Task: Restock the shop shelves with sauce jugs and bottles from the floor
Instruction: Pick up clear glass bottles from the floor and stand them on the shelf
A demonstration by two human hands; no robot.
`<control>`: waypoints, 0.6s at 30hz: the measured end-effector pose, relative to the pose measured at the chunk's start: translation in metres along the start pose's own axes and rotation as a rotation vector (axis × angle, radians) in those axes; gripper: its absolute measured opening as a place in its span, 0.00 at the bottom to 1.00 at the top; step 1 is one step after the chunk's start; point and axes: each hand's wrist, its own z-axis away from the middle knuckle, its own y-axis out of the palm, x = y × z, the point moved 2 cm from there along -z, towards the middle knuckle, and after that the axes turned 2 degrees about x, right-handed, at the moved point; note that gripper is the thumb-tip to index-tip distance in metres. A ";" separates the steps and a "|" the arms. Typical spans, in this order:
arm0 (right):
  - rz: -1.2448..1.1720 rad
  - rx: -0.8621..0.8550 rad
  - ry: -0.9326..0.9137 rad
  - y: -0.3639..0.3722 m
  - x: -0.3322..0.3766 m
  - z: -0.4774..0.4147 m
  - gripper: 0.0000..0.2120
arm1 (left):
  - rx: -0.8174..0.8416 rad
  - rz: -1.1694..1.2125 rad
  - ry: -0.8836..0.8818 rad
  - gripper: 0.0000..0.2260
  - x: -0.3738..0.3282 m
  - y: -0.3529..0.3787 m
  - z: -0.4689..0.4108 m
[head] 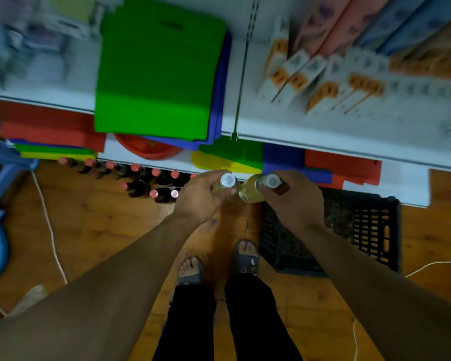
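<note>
Both hands grip pale bottles: left hand (pixel 198 196) hides most of its white-capped bottle (pixel 228 181); right hand (pixel 292 196) clamps another bottle (pixel 255 190), label blurred.

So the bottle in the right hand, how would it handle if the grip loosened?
The bottle looks full of pale yellow liquid, so probably heavy for its size. It is tilted in the right hand, held near the cap, so it could swing or slip. Its round body would likely roll on the wooden floor.
</note>
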 end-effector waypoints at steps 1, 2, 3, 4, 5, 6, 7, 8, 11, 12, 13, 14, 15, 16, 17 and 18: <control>-0.007 -0.023 -0.016 -0.014 0.015 0.008 0.12 | -0.019 0.010 0.012 0.17 -0.016 -0.014 0.011; -0.007 -0.046 -0.034 -0.029 0.030 0.015 0.13 | -0.037 0.015 0.024 0.17 -0.033 -0.028 0.021; -0.007 -0.066 -0.062 -0.044 0.046 0.023 0.13 | -0.052 0.016 0.041 0.17 -0.050 -0.041 0.032; -0.013 -0.086 -0.095 -0.058 0.062 0.029 0.13 | -0.064 0.014 0.059 0.17 -0.067 -0.055 0.042; -0.016 -0.110 -0.127 -0.072 0.078 0.035 0.12 | -0.070 0.011 0.083 0.17 -0.085 -0.068 0.052; -0.010 -0.133 -0.141 -0.086 0.095 0.042 0.10 | -0.074 0.005 0.107 0.17 -0.102 -0.081 0.062; 0.005 -0.163 -0.151 -0.100 0.111 0.047 0.09 | -0.081 -0.006 0.144 0.18 -0.118 -0.095 0.071; 0.021 -0.199 -0.164 -0.114 0.128 0.053 0.08 | -0.088 -0.016 0.184 0.19 -0.134 -0.108 0.080; 0.012 -0.313 -0.191 -0.153 0.172 0.068 0.08 | -0.100 -0.020 0.274 0.18 -0.177 -0.147 0.102; 0.002 -0.341 -0.190 -0.166 0.185 0.073 0.08 | -0.102 -0.008 0.300 0.18 -0.191 -0.159 0.110; -0.003 -0.364 -0.200 -0.179 0.197 0.077 0.08 | -0.106 0.007 0.331 0.18 -0.204 -0.170 0.117; -0.002 -0.384 -0.220 -0.191 0.208 0.081 0.07 | -0.118 0.017 0.364 0.19 -0.216 -0.181 0.123; 0.000 -0.405 -0.244 -0.202 0.220 0.085 0.07 | -0.132 0.013 0.404 0.19 -0.229 -0.191 0.129; -0.005 -0.424 -0.262 -0.214 0.231 0.088 0.07 | -0.147 0.004 0.447 0.20 -0.241 -0.201 0.135; -0.018 -0.445 -0.277 -0.225 0.242 0.091 0.07 | -0.158 -0.009 0.486 0.20 -0.253 -0.211 0.141; -0.028 -0.470 -0.294 -0.236 0.253 0.094 0.07 | -0.167 -0.020 0.519 0.21 -0.265 -0.220 0.146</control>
